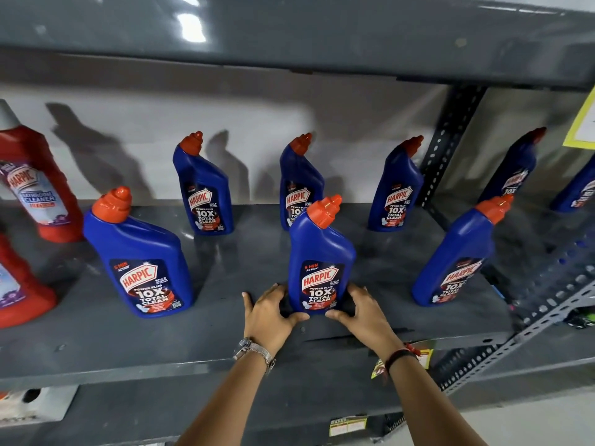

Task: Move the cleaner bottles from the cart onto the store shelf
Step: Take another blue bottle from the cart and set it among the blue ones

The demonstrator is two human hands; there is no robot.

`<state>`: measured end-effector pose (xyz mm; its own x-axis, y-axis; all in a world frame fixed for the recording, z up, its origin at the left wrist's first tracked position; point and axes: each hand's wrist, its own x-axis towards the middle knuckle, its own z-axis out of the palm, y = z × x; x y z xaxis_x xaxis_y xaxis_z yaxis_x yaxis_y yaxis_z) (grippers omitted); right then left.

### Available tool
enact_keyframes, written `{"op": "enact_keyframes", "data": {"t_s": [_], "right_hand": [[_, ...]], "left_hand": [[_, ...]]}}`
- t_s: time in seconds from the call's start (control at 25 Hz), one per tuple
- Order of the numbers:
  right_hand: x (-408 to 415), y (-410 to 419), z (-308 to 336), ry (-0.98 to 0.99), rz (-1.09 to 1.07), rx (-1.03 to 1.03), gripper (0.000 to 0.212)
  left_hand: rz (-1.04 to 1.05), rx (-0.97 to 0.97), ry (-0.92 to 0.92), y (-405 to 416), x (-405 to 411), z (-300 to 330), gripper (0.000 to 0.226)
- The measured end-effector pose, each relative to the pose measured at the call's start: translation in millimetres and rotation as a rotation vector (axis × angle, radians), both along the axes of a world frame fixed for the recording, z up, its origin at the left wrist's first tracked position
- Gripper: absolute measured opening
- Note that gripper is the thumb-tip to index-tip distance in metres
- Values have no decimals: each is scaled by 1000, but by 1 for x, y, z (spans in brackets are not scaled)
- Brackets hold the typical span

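A blue Harpic cleaner bottle (320,252) with an orange cap stands upright on the grey store shelf (225,336), near its front edge. My left hand (269,312) cups the base from the left and my right hand (362,312) cups it from the right, fingers wrapped around both sides. Two more blue bottles stand in the front row, one to the left (141,259) and one to the right (457,255). Three stand along the back (204,188) (297,178) (396,188). The cart is out of view.
Red Harpic bathroom cleaner bottles (38,185) stand at the far left. A perforated metal upright (447,136) divides off the bay to the right, where further blue bottles (515,169) stand. An upper shelf (289,33) hangs overhead. Price tags (347,424) stick to the edge below.
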<state>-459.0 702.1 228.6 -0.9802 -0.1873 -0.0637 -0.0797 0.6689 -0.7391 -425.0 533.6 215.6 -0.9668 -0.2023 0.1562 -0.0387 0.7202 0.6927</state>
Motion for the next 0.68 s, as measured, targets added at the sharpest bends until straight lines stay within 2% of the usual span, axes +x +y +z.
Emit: {"op": "enact_keyframes", "data": {"t_s": [0.08,0.16,0.2,0.28,0.36,0.44,0.52,0.6,0.68], "right_hand": [[3,0,3,-33,16,-3,51],[17,0,1,8,-70,-52,63],[28,-2,-1,67,-171,-94,61],[57,-17,-8,236,-337,-181,40],[76,-47,-14,303,-266,-236,30],[80,-95,-15,271,-61,-252,26],[72,-142,-9,206,94,-235,28],[57,-180,-5,99,187,-218,49],[44,-209,-2,13,251,-171,67]], "left_hand": [[-13,-5,-8,0,1,1,41],[-29,59,-13,-2,6,1,54],[-27,127,8,-6,12,1,56],[35,225,166,-28,35,0,44],[243,196,340,-67,64,-3,33],[532,131,378,-122,89,-2,44],[624,106,245,-170,97,2,63],[394,216,23,-198,86,12,75],[168,243,-122,-206,70,19,67]]}}
